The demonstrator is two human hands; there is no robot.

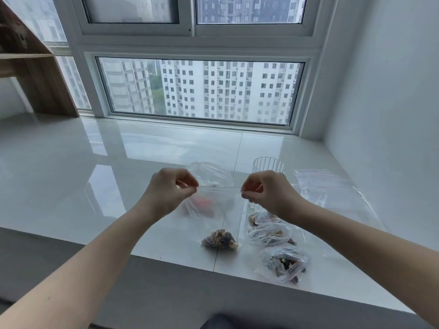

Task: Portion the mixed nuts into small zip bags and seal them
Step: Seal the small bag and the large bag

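Observation:
I hold a clear zip bag (219,210) up above the white sill, its zip strip stretched level between my hands. My left hand (169,191) pinches the strip's left end and my right hand (266,191) pinches its right end. A small heap of mixed nuts (219,239) hangs in the bag's bottom corner. Three filled bags lie at the right: one (283,263) nearest me, one (269,233) behind it, and a third (261,218) partly under my right wrist.
A clear ribbed glass (269,165) stands behind my right hand. Empty zip bags (330,191) lie flat at the right near the wall. Another clear bag (209,173) with something red sits behind the held one. The sill's front edge (166,258) runs below.

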